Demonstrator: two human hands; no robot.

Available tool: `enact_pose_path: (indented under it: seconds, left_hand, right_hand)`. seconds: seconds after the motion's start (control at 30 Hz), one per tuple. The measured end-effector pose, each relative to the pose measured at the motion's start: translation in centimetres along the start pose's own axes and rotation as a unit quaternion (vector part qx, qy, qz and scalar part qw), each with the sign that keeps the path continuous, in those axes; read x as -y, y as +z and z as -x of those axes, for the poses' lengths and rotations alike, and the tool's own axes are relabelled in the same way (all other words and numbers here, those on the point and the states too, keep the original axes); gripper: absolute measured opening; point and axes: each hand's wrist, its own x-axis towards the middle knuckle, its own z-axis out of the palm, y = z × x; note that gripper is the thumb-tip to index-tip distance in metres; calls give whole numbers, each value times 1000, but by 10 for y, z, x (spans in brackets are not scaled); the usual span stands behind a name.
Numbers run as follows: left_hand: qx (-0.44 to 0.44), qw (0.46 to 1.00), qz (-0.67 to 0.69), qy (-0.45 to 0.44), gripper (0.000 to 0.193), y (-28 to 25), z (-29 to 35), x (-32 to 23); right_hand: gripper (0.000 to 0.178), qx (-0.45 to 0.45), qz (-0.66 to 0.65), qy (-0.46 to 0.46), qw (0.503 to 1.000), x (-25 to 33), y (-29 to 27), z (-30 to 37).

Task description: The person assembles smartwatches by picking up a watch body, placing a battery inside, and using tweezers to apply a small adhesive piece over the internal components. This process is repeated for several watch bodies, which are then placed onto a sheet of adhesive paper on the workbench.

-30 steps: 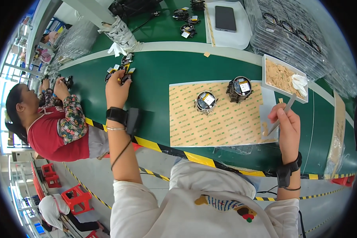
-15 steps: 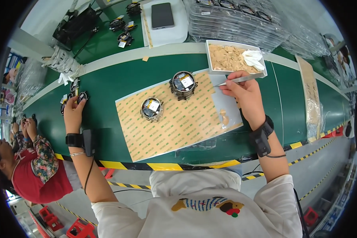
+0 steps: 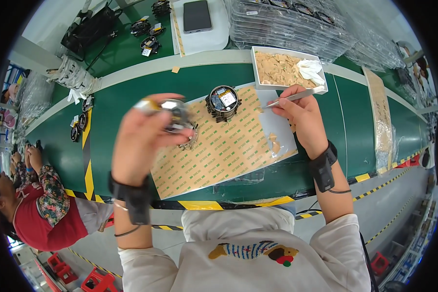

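My left hand (image 3: 143, 131), blurred by motion, grips a round watch-like electronic module (image 3: 176, 116) above the left edge of a tan adhesive sheet (image 3: 219, 158) with green print. Below the held module, another round module (image 3: 191, 140) sits on the sheet, mostly hidden by my fingers. A stack of round modules (image 3: 223, 103) with metal rims stands on the sheet's far part. My right hand (image 3: 302, 117) pinches metal tweezers (image 3: 301, 94). Their tips point left, over the sheet's right edge, where bare backing (image 3: 282, 129) shows.
A white box (image 3: 254, 68) of tan scraps and a crumpled white tissue stands beyond my right hand. More modules (image 3: 78, 125) lie at the left beside striped tape (image 3: 88, 170). Clear trays (image 3: 287, 36) and a phone (image 3: 197, 15) are at the back. A co-worker (image 3: 44, 214) sits left.
My left hand has moved right and up from the modules at the left, carrying a module over the sheet. The striped tape there is now uncovered. My right hand has barely moved.
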Motion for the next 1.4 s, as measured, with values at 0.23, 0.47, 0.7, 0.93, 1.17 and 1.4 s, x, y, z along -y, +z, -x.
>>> enact_pose_path:
  seconds: [0.23,0.47,0.7,0.93,1.17,1.4]
  left_hand:
    - [194,973,65,-112,34,89,-19,37]
    - [126,978,142,-89,43,101,-19,66]
    - [86,976,174,-100,34,100,-22,69]
    - [51,990,99,-86,24,98,-22,74]
    - [25,992,69,-100,17,96,-22,76]
    - [25,987,134,-84,30,95,-19,81]
  right_hand:
    - [5,70,-163,-15,984,19,-13,16]
    - [6,128,-114,-76,982,31,-11,37]
    - [10,75,-23,-113,990,18,6,39]
    - [11,88,139,-239,957,11,15,45]
    - [13,74,308,-318,893,13,22,56]
    - [13,78,251,-257,930,13,21,51]
